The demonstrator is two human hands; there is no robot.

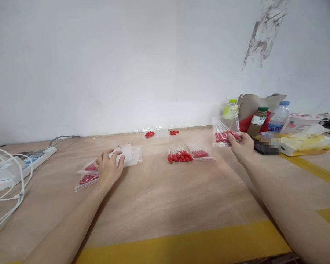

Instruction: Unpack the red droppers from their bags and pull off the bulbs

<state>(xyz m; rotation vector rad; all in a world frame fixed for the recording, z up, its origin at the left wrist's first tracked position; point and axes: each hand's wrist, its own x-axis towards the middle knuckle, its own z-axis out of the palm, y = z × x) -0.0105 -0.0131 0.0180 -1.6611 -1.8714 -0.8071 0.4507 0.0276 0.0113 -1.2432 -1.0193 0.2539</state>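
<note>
My right hand (242,146) pinches the lower edge of a clear zip bag (222,132), lifted above the table's right side with red-tipped white sticks fanned inside. At the left, my left hand (110,167) rests with fingers apart over filled zip bags (88,179) and flat whitish bags or slips (129,156); its fingers hide part of them. Midway between the hands lies a loose pile of red-tipped sticks (180,157). Against that pile's right side lies another filled zip bag (200,152).
Small red pieces (150,135) lie on clear plastic by the wall. A power strip (38,161) with white cables stands left. Bottles, including a green-capped bottle (258,121), a clear tub (299,124), a dark phone-like object (260,147) and a yellow tissue pack (305,144) crowd the right.
</note>
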